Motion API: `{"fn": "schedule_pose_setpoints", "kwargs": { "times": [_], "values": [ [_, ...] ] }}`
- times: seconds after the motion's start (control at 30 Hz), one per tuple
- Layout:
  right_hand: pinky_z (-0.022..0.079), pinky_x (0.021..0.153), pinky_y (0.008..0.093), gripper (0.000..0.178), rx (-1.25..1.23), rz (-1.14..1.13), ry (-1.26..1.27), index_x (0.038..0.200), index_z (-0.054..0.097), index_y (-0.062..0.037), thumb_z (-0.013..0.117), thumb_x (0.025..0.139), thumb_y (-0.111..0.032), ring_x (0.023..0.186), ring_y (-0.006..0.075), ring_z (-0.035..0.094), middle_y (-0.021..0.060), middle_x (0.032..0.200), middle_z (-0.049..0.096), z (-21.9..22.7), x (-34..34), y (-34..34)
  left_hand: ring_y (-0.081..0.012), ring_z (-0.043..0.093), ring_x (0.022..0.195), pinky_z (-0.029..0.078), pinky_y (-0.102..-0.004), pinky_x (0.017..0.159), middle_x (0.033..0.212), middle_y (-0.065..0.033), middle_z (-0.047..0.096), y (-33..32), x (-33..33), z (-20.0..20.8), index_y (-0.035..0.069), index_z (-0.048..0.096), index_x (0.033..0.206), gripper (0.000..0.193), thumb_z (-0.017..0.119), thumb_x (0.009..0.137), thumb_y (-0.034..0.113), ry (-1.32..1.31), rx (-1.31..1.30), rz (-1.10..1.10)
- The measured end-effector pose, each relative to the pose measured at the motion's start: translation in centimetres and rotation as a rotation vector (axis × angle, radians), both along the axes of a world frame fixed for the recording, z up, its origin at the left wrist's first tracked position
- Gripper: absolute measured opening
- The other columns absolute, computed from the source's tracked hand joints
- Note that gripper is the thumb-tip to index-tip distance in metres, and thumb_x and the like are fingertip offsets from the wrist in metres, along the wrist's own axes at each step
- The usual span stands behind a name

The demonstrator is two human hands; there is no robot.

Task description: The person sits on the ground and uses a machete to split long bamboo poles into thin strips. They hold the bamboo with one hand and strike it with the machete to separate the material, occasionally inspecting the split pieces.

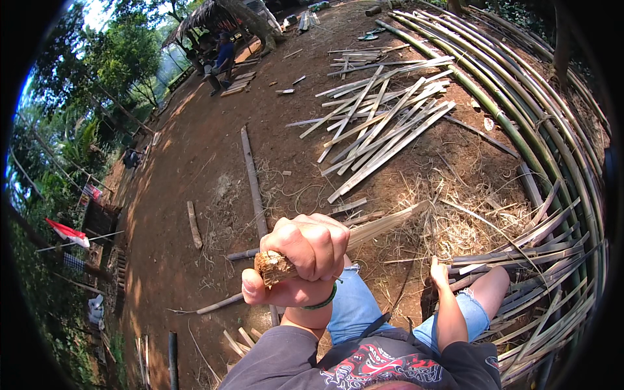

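Left hand: here's my left hand (305, 247), raised in front of me, all fingers curled tight in a fist around a rough wood chunk (272, 268).
Chunk: its brown, fibrous end pokes out on the thumb side, facing up toward my left.
Pale length: beyond the knuckles, a flat pale length (389, 225) slants away to the upper right; whether it's 1 piece with the chunk, my fist hides.
Right hand: my right hand (440, 273) is down low near my right knee, fingers bent in, and a thin sliver (431, 224) rises just above it; what it grips, if anything, I can't tell.
Wrist: 1 dark green bracelet (323, 298) circles my left wrist.
Shavings: curly shavings (465, 227) litter the dirt ahead of my right hand.
Split strips: pale strips (393, 151) lie criss-crossed farther out, while more bamboo strips (546, 250) fan out beside my right knee.
Poles: long green poles (497, 114) line the right side.
Dirt, left of the strips: a long pole (252, 172) lies on the ground, a short stick (194, 224) near it.
Background: 1 person (225, 52) in blue sits far off; a red-and-white flag (67, 233) hangs at far left.
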State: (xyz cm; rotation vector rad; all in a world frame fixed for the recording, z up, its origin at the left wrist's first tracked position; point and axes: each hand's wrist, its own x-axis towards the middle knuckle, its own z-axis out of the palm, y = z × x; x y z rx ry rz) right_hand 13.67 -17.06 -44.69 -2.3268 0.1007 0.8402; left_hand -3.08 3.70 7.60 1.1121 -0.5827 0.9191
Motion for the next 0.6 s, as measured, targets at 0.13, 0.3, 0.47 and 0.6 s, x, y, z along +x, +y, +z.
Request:
{"fn": "schedule_pose_setpoints", "kwargs": {
  "times": [0.13, 0.3, 0.47, 0.6],
  "values": [
    [0.041, 0.099, 0.048, 0.078, 0.023, 0.004, 0.031, 0.104, 0.065, 0.0107, 0.032, 0.093, -0.059, 0.114, 0.046, 0.055, 0.0358, 0.108, 0.059, -0.7, -0.1, 0.2, -0.0136, 0.034, 0.032, 0.026, -0.0268, 0.033, 0.043, -0.003, 0.04, 0.1, -0.3, -0.2, 0.009, 0.042, 0.057, 0.063, 0.043, 0.084, 0.065, -0.008, -0.007, 0.007],
    [0.051, 0.062, 0.0435, 0.076, 0.057, -0.033, -0.088, 0.074, 0.064, 0.0104, 0.037, 0.094, -0.058, 0.06, 0.0347, 0.066, 0.0233, 0.062, 0.062, -4.1, 0.4, -0.6, -0.0137, 0.034, 0.032, 0.026, -0.0266, 0.033, 0.043, -0.003, 0.041, -0.1, -0.1, -0.1, 0.008, 0.042, 0.057, 0.062, 0.043, 0.085, 0.064, -0.026, -0.018, -0.01],
    [0.042, 0.098, 0.0469, 0.078, 0.05, -0.041, 0.095, 0.103, 0.065, 0.0101, 0.034, 0.092, -0.061, 0.113, 0.0443, 0.057, 0.0342, 0.108, 0.061, -1.6, 0.4, -0.3, -0.0102, 0.037, 0.033, 0.025, -0.0241, 0.033, 0.043, 0.0, 0.042, 0.3, 0.3, 0.2, 0.011, 0.042, 0.059, 0.057, 0.043, 0.09, 0.058, -0.028, 0.045, 0.018],
    [0.041, 0.098, 0.0463, 0.075, 0.076, -0.093, 0.046, 0.104, 0.066, 0.0086, 0.038, 0.091, -0.06, 0.115, 0.0434, 0.056, 0.0334, 0.111, 0.06, -0.2, 1.0, -0.9, -0.0087, 0.042, 0.037, 0.027, -0.0209, 0.035, 0.046, 0.0005, 0.042, 0.6, 0.5, 0.3, 0.012, 0.04, 0.062, 0.05, 0.044, 0.093, 0.051, -0.039, 0.065, -0.017]
  ]
}}
